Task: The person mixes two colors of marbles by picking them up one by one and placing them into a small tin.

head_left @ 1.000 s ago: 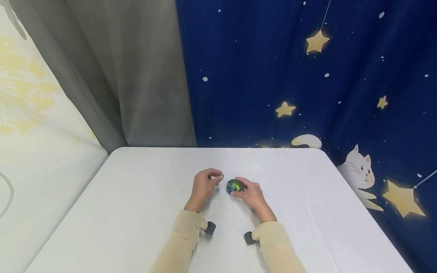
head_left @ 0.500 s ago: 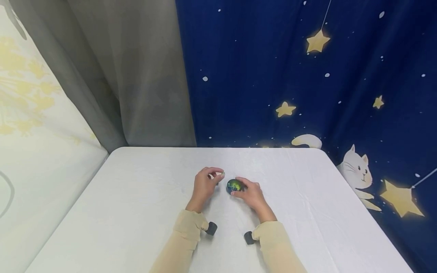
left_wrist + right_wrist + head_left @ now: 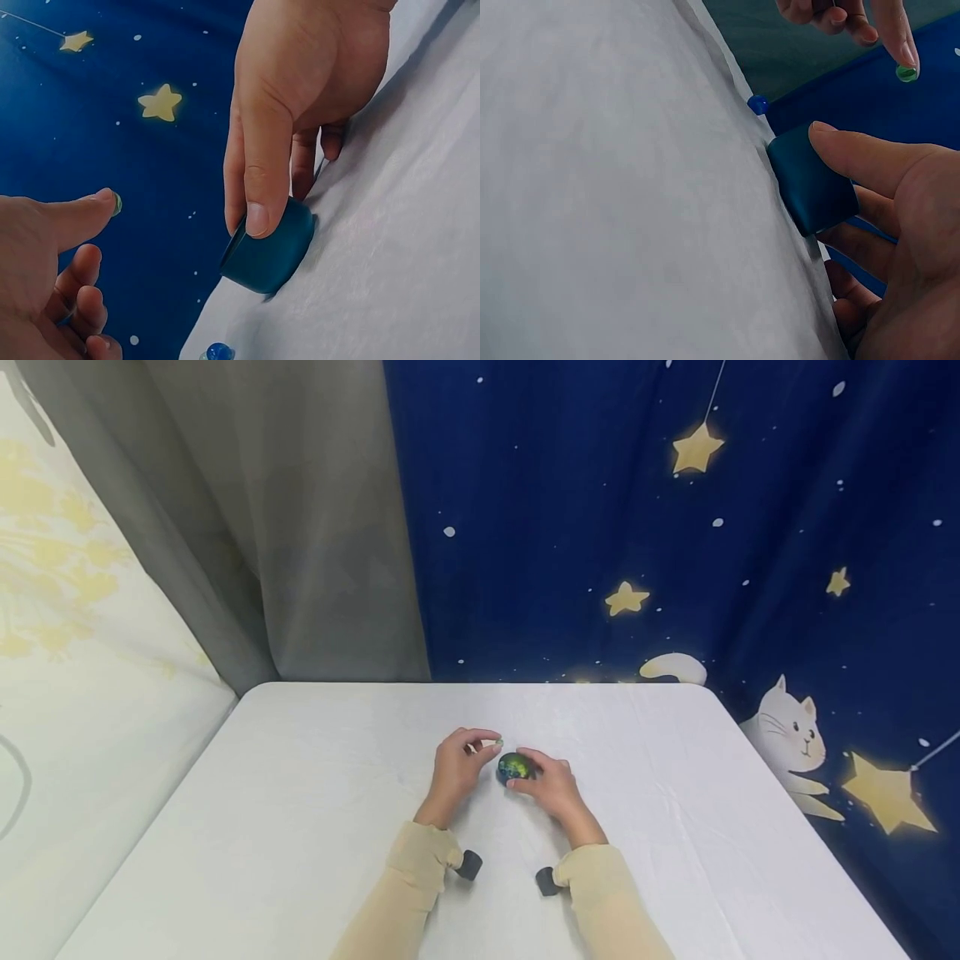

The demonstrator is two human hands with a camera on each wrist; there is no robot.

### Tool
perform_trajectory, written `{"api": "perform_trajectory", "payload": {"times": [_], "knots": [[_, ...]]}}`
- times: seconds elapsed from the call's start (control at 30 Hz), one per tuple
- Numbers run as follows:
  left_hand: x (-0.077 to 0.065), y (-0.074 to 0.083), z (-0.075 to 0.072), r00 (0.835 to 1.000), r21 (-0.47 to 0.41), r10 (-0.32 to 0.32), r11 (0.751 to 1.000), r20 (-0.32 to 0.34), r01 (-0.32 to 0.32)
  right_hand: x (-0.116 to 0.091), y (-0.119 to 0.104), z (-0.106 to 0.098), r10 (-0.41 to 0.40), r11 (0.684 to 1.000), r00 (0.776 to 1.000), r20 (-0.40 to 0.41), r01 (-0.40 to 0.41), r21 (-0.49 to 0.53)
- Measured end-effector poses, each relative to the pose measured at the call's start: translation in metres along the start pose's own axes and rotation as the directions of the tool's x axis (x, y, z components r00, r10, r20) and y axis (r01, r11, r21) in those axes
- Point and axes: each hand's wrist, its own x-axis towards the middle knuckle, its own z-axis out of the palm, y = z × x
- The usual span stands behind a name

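Observation:
Between thumb and forefinger, my left hand (image 3: 453, 768) pinches a small green glass marble (image 3: 907, 73), held up to the left of a round teal tin (image 3: 270, 251). My right hand (image 3: 555, 789) grips that tin from its right side, thumb and fingers on opposite sides of the wall. The tin sits on the white table, its mouth upward. Green and blue show at its top in the head view, too small to tell apart. On the cloth beside the tin lies a blue marble (image 3: 757, 103), with a second, paler bit next to it in the left wrist view.
A white cloth covers the table (image 3: 300, 793). Beyond its back edge hang a grey curtain (image 3: 330, 527) and a blue curtain (image 3: 540, 527) with stars and a cat. Black wrist cameras (image 3: 470, 865) stick out from both sleeves.
My left hand has moved a little to the right, toward the tin, with the green marble still pinched. My right hand and the tin have stayed in place.

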Motion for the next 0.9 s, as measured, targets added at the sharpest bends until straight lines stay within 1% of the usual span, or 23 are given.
{"api": "perform_trajectory", "payload": {"times": [0.27, 0.43, 0.63, 0.9], "knots": [[-0.0018, 0.0013, 0.0029, 1.0, -0.003, 0.027, 1.0, -0.002, -0.027, 0.0006, 0.0014, 0.0, 0.0, 1.0, 1.0, 0.003, 0.0, -0.001], [-0.0021, 0.0009, 0.0052, 0.999, -0.01, 0.031, 0.999, 0.019, -0.031, 0.001, 0.0019, 0.0, 0.015, 1.0, 1.0, 0.008, -0.015, -0.005], [-0.0014, -0.0008, 0.0041, 0.998, 0.032, 0.011, 0.999, 0.065, -0.013, 0.0013, 0.0017, 0.0005, 0.025, 1.0, 1.0, 0.014, -0.025, -0.004], [0.0021, -0.0068, -0.0012, 0.999, 0.036, -0.03, 0.999, 0.043, 0.028, 0.0023, 0.0015, 0.0019, 0.025, 1.0, 1.0, 0.011, -0.025, -0.004]]}}
